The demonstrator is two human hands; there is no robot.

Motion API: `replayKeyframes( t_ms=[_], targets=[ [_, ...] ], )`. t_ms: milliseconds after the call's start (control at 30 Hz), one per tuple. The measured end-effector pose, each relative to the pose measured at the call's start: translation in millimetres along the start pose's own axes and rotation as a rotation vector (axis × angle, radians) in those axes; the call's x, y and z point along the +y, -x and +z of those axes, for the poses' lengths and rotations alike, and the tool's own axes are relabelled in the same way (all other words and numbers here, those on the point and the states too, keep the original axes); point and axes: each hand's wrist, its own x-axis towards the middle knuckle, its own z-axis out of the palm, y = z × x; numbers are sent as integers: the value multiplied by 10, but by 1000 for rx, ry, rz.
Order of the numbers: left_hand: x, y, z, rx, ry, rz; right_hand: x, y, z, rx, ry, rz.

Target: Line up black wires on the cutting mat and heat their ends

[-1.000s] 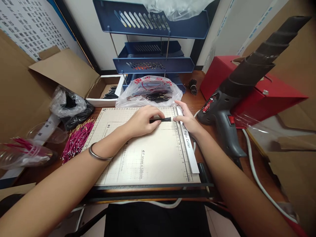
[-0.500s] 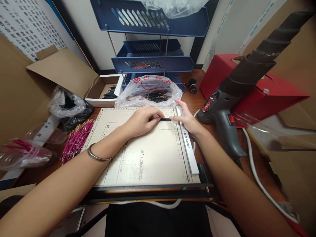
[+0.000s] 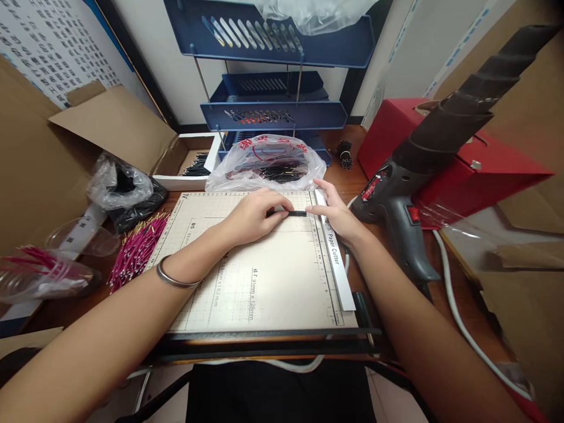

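My left hand (image 3: 253,216) is closed, thumb and fingers pinching a small bundle of thin black wires (image 3: 298,214) that lies sideways on a cream paper cutter (image 3: 282,282). The bundle's right end sticks out past the fingertips; its left part is hidden under the hand. At that right end is my right hand (image 3: 337,216), its fingers spread, one fingertip beside or against the wire ends. It rests over the cutter's white guard strip (image 3: 335,264), printed "Paper Cutter".
Behind the cutter stands a clear plastic bag (image 3: 264,164) holding black wires. Magenta wires (image 3: 138,249) lie left of the cutter. To the right are a heat gun (image 3: 403,200) and a red box (image 3: 489,170). Blue tiered trays (image 3: 273,114) rise at the back.
My right fingertip has drawn slightly right, so the ends of the black wires show more clearly. My left hand keeps its hold on the bundle.
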Motion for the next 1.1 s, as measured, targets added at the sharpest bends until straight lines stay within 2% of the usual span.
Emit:
replayKeyframes(
  t_ms=[200,667,900,1100],
  targets=[
    [-2,2,4,35,-8,11,-6,13,-10,-26,20,-20],
    [28,-10,-15,4,-9,-41,33,10,-10,-7,54,-45],
    [6,-10,-5,0,10,-43,3,13,-9,-22,57,-7],
    [-4,-17,-4,0,1,-43,-83,76,-54,-122,44,-12]
  ],
)
